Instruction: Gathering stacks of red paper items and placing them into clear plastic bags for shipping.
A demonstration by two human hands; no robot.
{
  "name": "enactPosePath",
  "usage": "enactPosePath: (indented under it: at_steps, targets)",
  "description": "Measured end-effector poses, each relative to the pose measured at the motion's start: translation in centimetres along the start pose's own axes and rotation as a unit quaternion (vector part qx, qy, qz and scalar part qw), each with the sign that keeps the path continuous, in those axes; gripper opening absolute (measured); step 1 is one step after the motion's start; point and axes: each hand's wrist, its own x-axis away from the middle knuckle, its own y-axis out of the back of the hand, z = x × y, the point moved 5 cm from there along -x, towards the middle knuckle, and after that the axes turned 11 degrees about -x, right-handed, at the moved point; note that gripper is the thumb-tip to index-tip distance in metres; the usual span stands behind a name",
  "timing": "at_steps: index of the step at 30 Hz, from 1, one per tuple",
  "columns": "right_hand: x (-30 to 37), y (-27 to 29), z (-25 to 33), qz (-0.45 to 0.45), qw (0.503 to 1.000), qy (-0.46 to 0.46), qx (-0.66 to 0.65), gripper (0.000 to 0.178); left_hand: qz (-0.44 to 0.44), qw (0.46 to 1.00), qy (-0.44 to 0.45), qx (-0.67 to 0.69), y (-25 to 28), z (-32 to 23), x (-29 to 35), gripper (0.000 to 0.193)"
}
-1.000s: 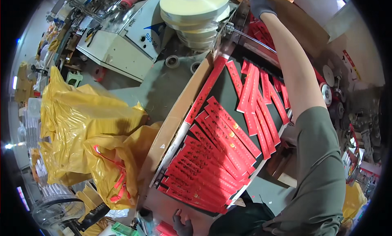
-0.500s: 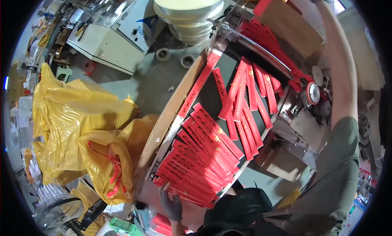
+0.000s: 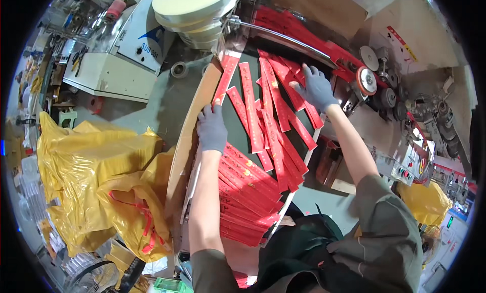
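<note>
Left grip [image 3: 211, 128]: palm side hidden, so we can't tell what it presses on. Left forearm [image 3: 205, 207] covers the near-left ends of the lower red strips [image 3: 248, 194]; overlaps hide more, so we can't get a count. Print on them is too small for us. Right grip [image 3: 318, 90]: underside hidden, contact unclear. Metal bar [image 3: 283, 36] blocks part of the red material [image 3: 286, 23] behind. Film roll [image 3: 195, 4] cut by top edge; fan [image 3: 93, 277] and green crate [image 3: 172, 286] by bottom. Yellow bag [image 3: 96, 171] hides its contents.
</note>
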Motion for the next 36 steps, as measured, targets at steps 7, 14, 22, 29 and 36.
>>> enactPosePath:
  at_steps: [7, 14, 22, 29, 36]
  targets:
    - [2.8, -5.7, 2.7, -0.128, 0.983, 0.084, -0.099, 0.050, -0.013, 1.000, 0.012, 0.023, 0.5, 3.7, 3.0, 0.047]
    - [8.9, -2.5, -2.1, -0.265, 0.945, 0.040, -0.187, 0.069, -0.046, 0.913, 0.178, 0.363, 2.8, 2.3, 17.7, 0.038]
    - [1.2, 1.2, -9.7, -0.373, 0.920, -0.114, 0.023, 0.075, -0.036, 0.801, 0.318, 0.506, -3.0, 0.1, 32.5, 0.038]
    - [3.5, -0.1, -11.2, -0.309, 0.950, -0.052, 0.012, 0.040, -0.094, 0.747, 0.384, 0.535, -3.6, -1.3, 30.4, 0.035]
    - [4.7, 0.0, -9.3, -0.156, 0.982, -0.084, -0.066, 0.036, -0.135, 0.872, 0.380, 0.279, -2.0, -0.5, 25.1, 0.036]
